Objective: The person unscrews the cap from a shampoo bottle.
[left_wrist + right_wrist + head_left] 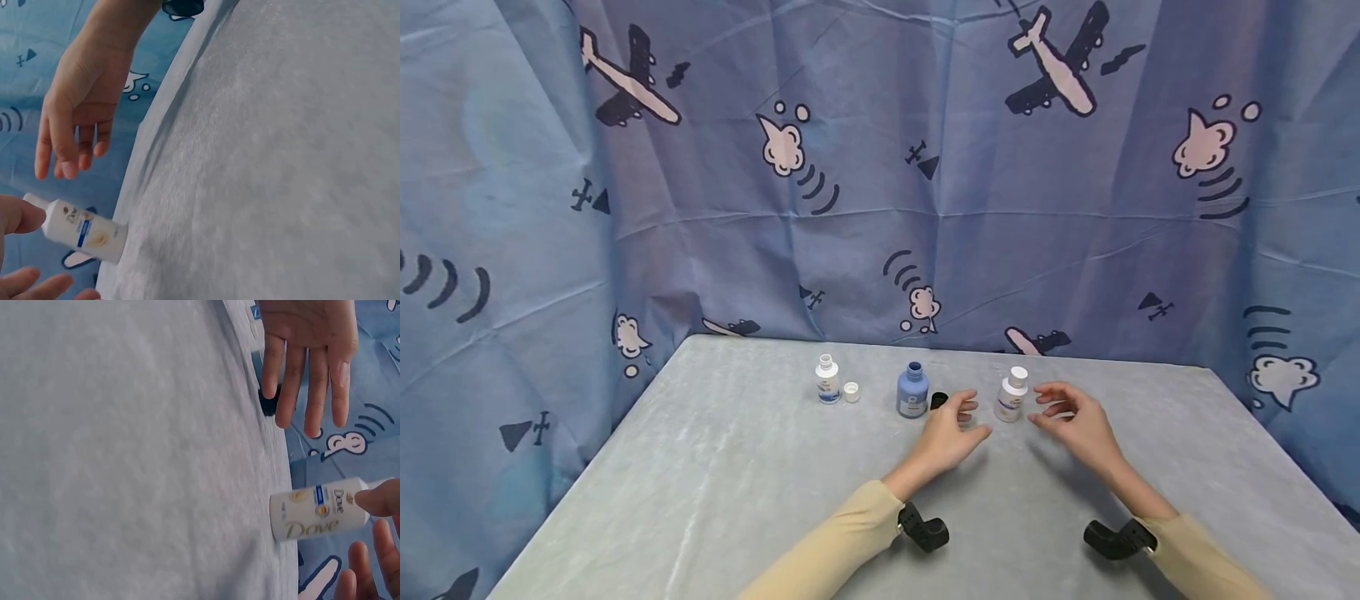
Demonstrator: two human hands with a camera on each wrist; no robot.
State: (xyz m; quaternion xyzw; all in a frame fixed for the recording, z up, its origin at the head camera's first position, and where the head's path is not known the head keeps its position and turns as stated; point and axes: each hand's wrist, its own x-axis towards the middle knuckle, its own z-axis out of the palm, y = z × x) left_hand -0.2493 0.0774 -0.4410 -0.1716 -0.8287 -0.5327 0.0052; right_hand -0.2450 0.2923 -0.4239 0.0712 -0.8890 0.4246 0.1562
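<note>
A small white Dove bottle (1011, 396) with its white cap on stands upright on the table, between my two hands. My left hand (949, 433) is to its left, fingers spread and a gap showing in the head view. To the right of the bottle is my right hand (1078, 423), loosely bent and holding nothing. In the left wrist view the left thumb (22, 214) overlaps the bottle's cap, and in the right wrist view the right thumb (378, 499) overlaps its shoulder. A black cap (938, 400) lies partly hidden behind my left hand.
Left of my hands stands an uncapped blue bottle (913, 392). Farther left are an uncapped white bottle (828, 382) and a white cap (851, 392). A blue patterned curtain (865, 167) hangs behind the pale grey table (700, 467).
</note>
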